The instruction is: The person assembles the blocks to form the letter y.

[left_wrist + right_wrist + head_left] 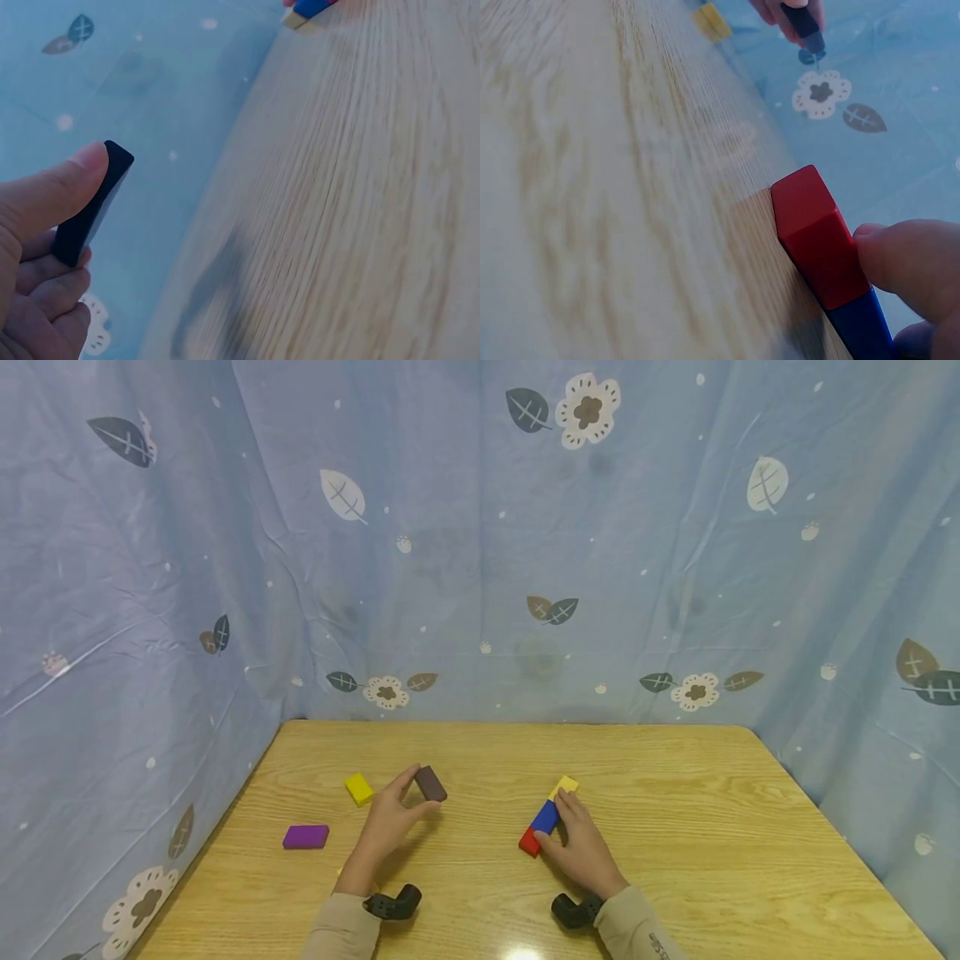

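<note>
My left hand [392,817] is raised over the table and pinches a dark brown block [431,783] between thumb and fingers. In the left wrist view that block [94,202] looks almost black, its narrow side showing. My right hand [581,852] rests along a slanted row of blocks lying end to end on the table. The row runs from a red block [529,842] through a blue block [545,817] to a pale yellow block [564,786]. My right thumb touches the side of the red block [817,240]; the other fingertips lie at the yellow one, partly covering it.
On the left of the wooden table [675,827] lie a bright yellow block [359,789] and a purple block [306,837]. A bit of another yellow thing [340,870] shows behind my left wrist. A blue patterned curtain [480,568] hangs around the table's back and sides.
</note>
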`<state>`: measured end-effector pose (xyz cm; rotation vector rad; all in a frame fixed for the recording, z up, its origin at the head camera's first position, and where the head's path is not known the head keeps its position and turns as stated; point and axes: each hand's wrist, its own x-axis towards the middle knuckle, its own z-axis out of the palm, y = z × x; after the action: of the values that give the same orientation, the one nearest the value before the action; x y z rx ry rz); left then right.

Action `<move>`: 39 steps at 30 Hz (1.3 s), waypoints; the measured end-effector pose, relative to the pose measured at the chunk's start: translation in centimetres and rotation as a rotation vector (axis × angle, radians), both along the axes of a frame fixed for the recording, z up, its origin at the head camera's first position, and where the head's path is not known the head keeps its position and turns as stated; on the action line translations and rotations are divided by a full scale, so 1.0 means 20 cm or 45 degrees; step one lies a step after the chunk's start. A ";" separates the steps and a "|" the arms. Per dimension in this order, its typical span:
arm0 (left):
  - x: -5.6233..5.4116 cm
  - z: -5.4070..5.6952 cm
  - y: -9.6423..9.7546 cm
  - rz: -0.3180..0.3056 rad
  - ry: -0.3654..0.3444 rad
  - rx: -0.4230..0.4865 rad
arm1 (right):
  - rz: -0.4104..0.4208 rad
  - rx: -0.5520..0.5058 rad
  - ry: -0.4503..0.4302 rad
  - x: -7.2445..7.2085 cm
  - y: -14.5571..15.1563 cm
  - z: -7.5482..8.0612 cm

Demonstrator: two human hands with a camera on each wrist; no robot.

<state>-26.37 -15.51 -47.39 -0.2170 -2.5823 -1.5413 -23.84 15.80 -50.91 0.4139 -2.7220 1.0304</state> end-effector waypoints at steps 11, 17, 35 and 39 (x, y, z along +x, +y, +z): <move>0.00 -0.02 0.07 -0.043 0.035 0.013 | 0.004 0.018 -0.015 0.00 0.00 0.00; 0.00 -0.03 0.12 -0.078 0.035 0.005 | 0.004 0.022 -0.004 -0.01 0.01 0.01; 0.02 -0.07 0.23 -0.176 0.031 -0.023 | 0.010 0.009 -0.024 0.00 0.00 0.00; 0.01 -0.07 0.26 -0.189 0.039 -0.035 | 0.003 0.021 -0.023 0.00 0.00 0.00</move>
<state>-26.14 -10.24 -48.86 -0.4414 -2.6178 -1.5360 -23.86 15.82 -50.81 0.4123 -2.7483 1.0178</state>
